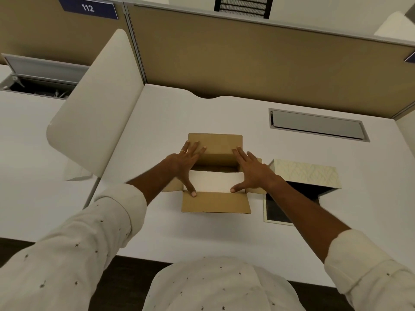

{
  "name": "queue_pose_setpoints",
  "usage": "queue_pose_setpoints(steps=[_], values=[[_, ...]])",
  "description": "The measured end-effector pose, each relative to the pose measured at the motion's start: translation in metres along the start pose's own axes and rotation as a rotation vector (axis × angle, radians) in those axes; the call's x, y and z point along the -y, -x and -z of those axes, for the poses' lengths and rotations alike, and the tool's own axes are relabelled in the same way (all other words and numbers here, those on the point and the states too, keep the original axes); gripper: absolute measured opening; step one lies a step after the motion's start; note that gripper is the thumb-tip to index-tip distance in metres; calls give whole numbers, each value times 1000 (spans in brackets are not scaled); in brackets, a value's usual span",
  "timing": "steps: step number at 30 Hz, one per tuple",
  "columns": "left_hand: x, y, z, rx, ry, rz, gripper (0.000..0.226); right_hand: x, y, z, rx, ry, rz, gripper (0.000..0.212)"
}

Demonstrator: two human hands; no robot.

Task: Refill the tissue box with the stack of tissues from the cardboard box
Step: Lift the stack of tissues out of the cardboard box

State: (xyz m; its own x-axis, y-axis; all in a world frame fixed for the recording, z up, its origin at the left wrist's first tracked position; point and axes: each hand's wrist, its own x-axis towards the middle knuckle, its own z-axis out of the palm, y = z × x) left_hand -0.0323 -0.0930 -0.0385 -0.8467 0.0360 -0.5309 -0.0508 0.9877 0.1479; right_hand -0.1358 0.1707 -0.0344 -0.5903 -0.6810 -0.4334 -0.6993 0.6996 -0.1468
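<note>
A brown cardboard box (215, 204) stands open in the middle of the white desk, its flaps folded out. Inside it lies a white stack of tissues (214, 181). My left hand (187, 161) rests on the box's left side, fingers spread on the far flap and thumb at the near left corner of the opening. My right hand (251, 170) mirrors it on the right side, thumb at the near right corner. Neither hand grips anything. Just right of the box sits the cream patterned tissue box (307, 173), open, its dark inside showing; my right forearm crosses it.
A tan partition wall (247, 63) backs the white desk (157, 232). A grey cable hatch (316, 124) is set in the desk at the back right. A white divider panel (96, 104) rises on the left. The desk's near edge runs just in front of my body.
</note>
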Motion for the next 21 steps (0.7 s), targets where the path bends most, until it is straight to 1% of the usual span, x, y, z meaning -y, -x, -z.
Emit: queue_pose_setpoints(steps=[5, 9, 11, 12, 13, 14, 15, 16, 17, 18, 19, 20, 21], values=[[6, -9, -2, 112, 61, -11, 169, 0, -19, 3, 101, -44, 25, 147], [4, -12, -11, 97, 19, -26, 168, -1, -28, 1, 106, -105, 12, 145], [4, -11, -13, 80, 19, -36, 166, 1, -29, 4, 114, -145, -20, 138], [4, -9, -14, 75, 22, -44, 165, 5, -29, 6, 83, -116, -42, 129], [6, -9, -13, 76, 22, -49, 164, 11, -29, 8, -5, -53, -69, 115], [6, -8, -12, 81, 11, -55, 163, 19, -28, 9, -151, -7, -85, 93], [6, -7, -11, 60, -14, -69, 159, 27, -27, 8, -321, -25, -73, 66], [6, -7, -8, -4, -46, -87, 150, 36, -28, 7, -482, -80, -30, 39], [6, -8, -4, -108, -68, -121, 136, 44, -29, 8, -540, -150, 37, 18], [6, -8, 2, -229, -59, -180, 114, 50, -30, 9, -479, -231, 91, 10], [5, -11, 6, -340, -21, -254, 90, 51, -33, 7, -341, -312, 123, 12], [2, -13, 10, -399, 30, -306, 71, 50, -37, 5, -161, -374, 144, 20], [-2, -15, 12, -379, 110, -322, 59, 47, -42, 5, -3, -401, 152, 30]])
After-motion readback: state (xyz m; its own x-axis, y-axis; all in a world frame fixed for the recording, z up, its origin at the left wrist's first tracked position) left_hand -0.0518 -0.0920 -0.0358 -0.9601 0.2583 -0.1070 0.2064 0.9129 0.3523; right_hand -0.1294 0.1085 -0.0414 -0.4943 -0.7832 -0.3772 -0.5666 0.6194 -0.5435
